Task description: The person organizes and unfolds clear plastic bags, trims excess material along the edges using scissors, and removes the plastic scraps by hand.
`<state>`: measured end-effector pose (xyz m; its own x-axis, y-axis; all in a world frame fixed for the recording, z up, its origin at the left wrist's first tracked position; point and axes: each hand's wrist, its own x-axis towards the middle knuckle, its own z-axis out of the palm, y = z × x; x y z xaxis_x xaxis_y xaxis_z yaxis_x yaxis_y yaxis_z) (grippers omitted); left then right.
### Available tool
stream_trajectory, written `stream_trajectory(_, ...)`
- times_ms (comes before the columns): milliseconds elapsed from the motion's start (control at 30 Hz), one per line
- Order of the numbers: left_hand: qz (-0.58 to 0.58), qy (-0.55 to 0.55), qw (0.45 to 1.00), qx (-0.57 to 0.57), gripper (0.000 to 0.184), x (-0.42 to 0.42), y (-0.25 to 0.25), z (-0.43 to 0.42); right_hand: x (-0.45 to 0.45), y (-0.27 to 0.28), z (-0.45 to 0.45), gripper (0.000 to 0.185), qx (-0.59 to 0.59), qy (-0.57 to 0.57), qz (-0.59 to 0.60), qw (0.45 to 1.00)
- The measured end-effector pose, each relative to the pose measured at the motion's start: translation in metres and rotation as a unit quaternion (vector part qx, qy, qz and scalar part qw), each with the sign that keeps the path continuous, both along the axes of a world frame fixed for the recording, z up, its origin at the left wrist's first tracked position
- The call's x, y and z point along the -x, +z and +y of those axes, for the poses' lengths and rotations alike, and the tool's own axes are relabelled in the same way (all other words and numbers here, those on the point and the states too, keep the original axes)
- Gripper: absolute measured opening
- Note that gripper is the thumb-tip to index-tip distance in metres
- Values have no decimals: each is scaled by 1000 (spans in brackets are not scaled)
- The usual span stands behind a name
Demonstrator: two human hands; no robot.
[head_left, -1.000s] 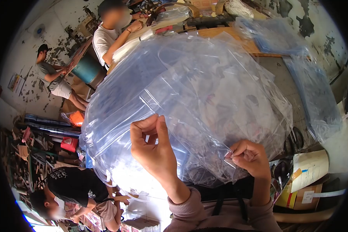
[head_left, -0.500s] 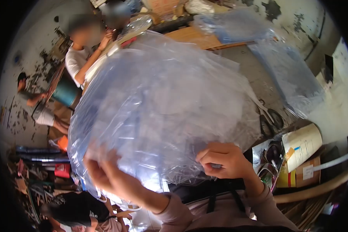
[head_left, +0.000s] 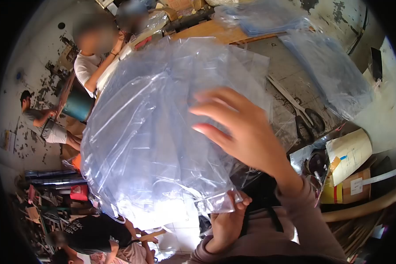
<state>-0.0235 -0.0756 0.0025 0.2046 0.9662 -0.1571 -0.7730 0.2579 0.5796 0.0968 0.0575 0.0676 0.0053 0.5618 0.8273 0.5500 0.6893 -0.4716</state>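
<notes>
A large pile of clear, bluish plastic sheeting [head_left: 149,127] spreads before me, creased and shiny. Low at its near right corner, my left hand [head_left: 228,220] pinches the edge of the plastic, with fingers closed on it. My right hand [head_left: 233,125] is raised over the right part of the sheeting, fingers apart and slightly blurred, with nothing in it. The right forearm passes above and to the right of the left hand. Black-handled scissors [head_left: 304,115] lie to the right of the pile, blades pointing up and left.
More folded plastic [head_left: 330,72] lies at the right. A cardboard box [head_left: 355,188] and papers [head_left: 350,154] are at the lower right. People are at the upper left [head_left: 87,66], far left [head_left: 44,121] and lower left [head_left: 92,233]. A teal drum [head_left: 78,104] stands at the left.
My left hand has moved right and down to the plastic's near corner and closed on it. My right hand has risen over the sheeting and opened. More of the scissors shows.
</notes>
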Motion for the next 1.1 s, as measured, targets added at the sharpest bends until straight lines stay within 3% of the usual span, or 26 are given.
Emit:
stream_trajectory(33, -91, -28, 995, 27, 19, -6, -3, 3, -10, -4, -25, 13, 94, 6, 21, 995)
stream_trajectory(67, -89, -44, 992, 78, 17, -11, 4, 5, -20, -10, -49, 15, 188, 10, 42, 981)
stream_trajectory(133, -94, -68, 991, 72, 17, -19, -6, 5, -33, -27, -85, 14, 344, 82, 142, 925)
stream_trajectory(167, -91, -98, 989, 60, 16, -22, -11, 4, -38, -32, -96, 14, 351, 80, 141, 922)
stream_trajectory(233, -26, -127, 986, 107, 16, -22, -16, 4, -45, -37, -112, 12, 490, 156, 290, 807)
stream_trajectory(267, 84, -189, 976, 71, 16, -21, -17, 7, -46, -42, -115, 12, 488, 149, 294, 808)
stream_trajectory(367, 74, -273, 959, 35, 17, -20, -18, 12, -47, -58, -116, 10, 476, 130, 325, 807)
stream_trajectory(433, -93, -458, 881, 73, 42, -12, -6, 9, -45, -61, -114, 9, 466, 117, 267, 836)
stream_trajectory(467, -90, -453, 884, 75, 42, -10, 1, 10, -41, -61, -111, 7, 459, 96, 259, 845)
stream_trajectory(500, 5, -522, 849, -77, 32, -8, 9, 13, -38, -61, -109, 7, 460, 103, 260, 843)
stream_trajectory(567, 104, -570, 785, -219, 25, -7, 22, 8, -34, -57, -106, 7, 438, 44, 208, 873)
stream_trajectory(600, 264, -428, 785, -361, 27, -8, 27, 2, -33, -50, -105, 8, 443, 35, 183, 877)
stream_trajectory(633, 406, -261, 732, -481, 31, -11, 29, -2, -31, -48, -105, 8, 445, 36, 183, 876)
stream_trajectory(667, 523, -144, 656, -526, 33, -15, 26, 2, -30, -46, -106, 10, 439, 37, 156, 884)
stream_trajectory(700, 521, -144, 657, -525, 33, -18, 24, 8, -31, -45, -106, 13, 432, 37, 129, 892)
stream_trajectory(767, 669, -56, 470, -573, 44, -19, 22, 20, -32, -51, -108, 14, 417, 25, 110, 902)
stream_trajectory(900, 741, -62, 459, -485, 42, -2, 29, 32, -33, -56, -110, 13, 362, 24, 94, 927)
stream_trajectory(967, 801, 37, 255, -541, 34, 18, 21, 32, -33, -51, -111, 13, 401, 47, 104, 909)
stream_trajectory(1033, 795, 85, 270, -537, 25, 25, 11, 31, -30, -50, -112, 13, 416, 68, 129, 898)
stream_trajectory(1067, 744, 185, 370, -525, 19, 30, -1, 30, -28, -49, -112, 14, 427, 88, 154, 887)
stream_trajectory(1100, 740, 194, 389, -513, 15, 32, 2, 32, -29, -46, -112, 14, 429, 90, 154, 886)
